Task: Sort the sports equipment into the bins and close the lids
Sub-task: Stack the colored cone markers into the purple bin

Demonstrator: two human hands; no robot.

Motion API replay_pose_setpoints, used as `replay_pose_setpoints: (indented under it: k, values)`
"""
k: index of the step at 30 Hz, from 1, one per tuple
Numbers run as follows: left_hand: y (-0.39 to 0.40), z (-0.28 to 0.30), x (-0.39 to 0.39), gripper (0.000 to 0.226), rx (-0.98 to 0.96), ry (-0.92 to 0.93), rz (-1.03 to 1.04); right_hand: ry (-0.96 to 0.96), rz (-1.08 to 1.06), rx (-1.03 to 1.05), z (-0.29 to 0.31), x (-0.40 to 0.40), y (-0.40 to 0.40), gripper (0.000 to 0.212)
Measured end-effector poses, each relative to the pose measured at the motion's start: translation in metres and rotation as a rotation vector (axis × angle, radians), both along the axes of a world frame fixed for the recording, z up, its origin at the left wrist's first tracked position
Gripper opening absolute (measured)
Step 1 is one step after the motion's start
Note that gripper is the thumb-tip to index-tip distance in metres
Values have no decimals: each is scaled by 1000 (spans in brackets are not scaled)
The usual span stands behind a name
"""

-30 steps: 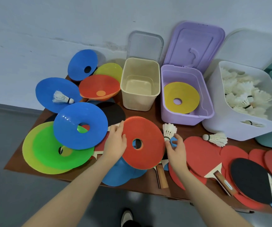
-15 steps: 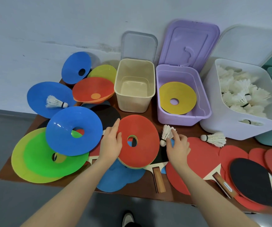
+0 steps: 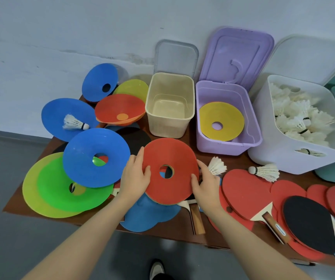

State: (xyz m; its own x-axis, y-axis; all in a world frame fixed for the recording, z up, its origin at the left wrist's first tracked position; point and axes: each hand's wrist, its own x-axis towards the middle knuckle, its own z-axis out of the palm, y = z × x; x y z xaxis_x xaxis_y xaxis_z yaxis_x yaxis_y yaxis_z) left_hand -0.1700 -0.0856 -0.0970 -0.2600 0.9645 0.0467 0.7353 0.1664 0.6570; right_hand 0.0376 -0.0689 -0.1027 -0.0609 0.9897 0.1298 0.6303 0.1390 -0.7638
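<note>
A red disc cone lies near the centre of the brown table, on top of a blue cone and a paddle whose wooden handle shows at 6 o'clock of the disc. The left hand holds the disc's rim at 9 o'clock, thumb on the upper face and the other fingers hidden under the edge; the right hand holds the rim at 3 o'clock, thumb on top, fingers curled along the edge. Gripping both sides probably keeps the thin, flexible disc level as it is lifted from the pile. Both forearms enter from the bottom of the frame and converge on the disc.

At 1 o'clock of the disc stands the purple bin, lid propped open against the wall, with a yellow cone already inside; this is the likely destination. At 12 o'clock stands a cream bin with nothing visible in it, its clear lid behind. At 2 o'clock is a white bin full of shuttlecocks. Two loose shuttlecocks lie at 3 o'clock; red and black paddles spread toward 4 o'clock. A blue cone, green cones and further cones fill 8 to 11 o'clock, so most sorting remains.
</note>
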Motion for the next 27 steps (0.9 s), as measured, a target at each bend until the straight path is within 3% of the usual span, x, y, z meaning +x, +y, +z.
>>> replay_pose_setpoints:
  k: [6,13,18,24,27]
  values:
    - [7,36,6,60,238,-50,-10,72,-33,188,46,10,8,43]
    - [60,80,44,61,327,-27,-104,90,-160,231,90,47,52,42]
    - [116,95,77,63,315,-25,-184,78,-157,247,107,79,99,41]
    - [195,99,113,64,180,180,-266,-2,-181,224,113,103,163,35]
    - [230,96,127,65,111,301,-305,-52,-188,155,94,113,198,41]
